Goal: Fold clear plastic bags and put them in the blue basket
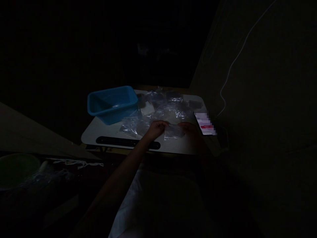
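Note:
A small clear plastic bag is stretched between my two hands, low over the front of the white table. My left hand pinches its upper left corner. At the upper right, my right hand grips the other side; its fingers are dim and partly lost in shadow. Just beyond my hands lies a loose spread of clear plastic bags. Among them sits a small white block or packet, its kind too dark to make out.
A blue plastic basin stands at the table's left. On the right edge rests a lit phone, a white cable hanging down the wall near it. A black slot runs along the front edge. Lower left, a green round basket shows faintly.

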`<state>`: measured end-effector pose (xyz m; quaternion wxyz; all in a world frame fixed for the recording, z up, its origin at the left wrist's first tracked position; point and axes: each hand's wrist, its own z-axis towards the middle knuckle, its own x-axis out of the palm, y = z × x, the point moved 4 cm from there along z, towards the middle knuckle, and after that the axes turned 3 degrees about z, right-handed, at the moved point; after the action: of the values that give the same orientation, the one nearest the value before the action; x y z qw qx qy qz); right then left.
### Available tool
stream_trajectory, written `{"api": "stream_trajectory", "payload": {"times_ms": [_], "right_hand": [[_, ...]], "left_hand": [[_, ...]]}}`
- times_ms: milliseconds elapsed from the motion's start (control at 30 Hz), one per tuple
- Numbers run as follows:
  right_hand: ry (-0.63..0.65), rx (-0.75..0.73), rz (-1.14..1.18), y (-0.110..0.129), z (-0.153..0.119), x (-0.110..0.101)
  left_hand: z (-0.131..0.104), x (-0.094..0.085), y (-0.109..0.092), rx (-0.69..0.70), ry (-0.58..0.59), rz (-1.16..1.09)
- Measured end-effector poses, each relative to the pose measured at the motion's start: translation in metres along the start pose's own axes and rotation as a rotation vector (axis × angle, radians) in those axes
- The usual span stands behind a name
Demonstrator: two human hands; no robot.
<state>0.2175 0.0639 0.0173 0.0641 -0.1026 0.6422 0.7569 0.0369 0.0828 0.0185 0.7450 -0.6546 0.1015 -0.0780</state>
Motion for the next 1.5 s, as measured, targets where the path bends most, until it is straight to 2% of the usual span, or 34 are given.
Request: {"api": "stream_trajectory", "payload": {"times_ms": [100, 233, 467, 633, 767, 1033, 1200, 1500], "right_hand": [[-0.043, -0.038, 0.085, -0.002, -0.001, -0.002], [-0.073, -0.007, 0.105, -0.007, 0.001, -0.005], [-0.095, -0.055, 0.008, -0.006, 0.004, -0.006], [-0.138, -0.053, -0.029, -0.007, 0.003, -0.007], [-0.161, -0.082, -0.008, -0.008, 0.002, -0.008], [-0.182, -0.045, 0.018, -0.005, -0.002, -0.008], [-0.200, -0.083, -0.027, -0.003, -0.003, -0.008], [-0.195, -0.137, -0.007, -0.008, 0.002, -0.009]], "left_hand": [[0.000, 0.000, 0.004, -0.051, 0.011, -0.068], [0.000, 0.002, 0.008, -0.083, 0.043, -0.114], [0.003, -0.001, 0.001, 0.168, -0.039, 0.013], [0.002, -0.005, 0.000, 0.310, -0.132, 0.236], [-0.001, -0.005, -0.004, 0.356, -0.169, 0.378], [-0.003, -0.005, -0.005, 0.374, -0.188, 0.485], [-0.004, 0.001, -0.008, 0.419, -0.103, 0.657], [-0.019, 0.012, -0.004, 0.398, 0.066, 1.085]]}}
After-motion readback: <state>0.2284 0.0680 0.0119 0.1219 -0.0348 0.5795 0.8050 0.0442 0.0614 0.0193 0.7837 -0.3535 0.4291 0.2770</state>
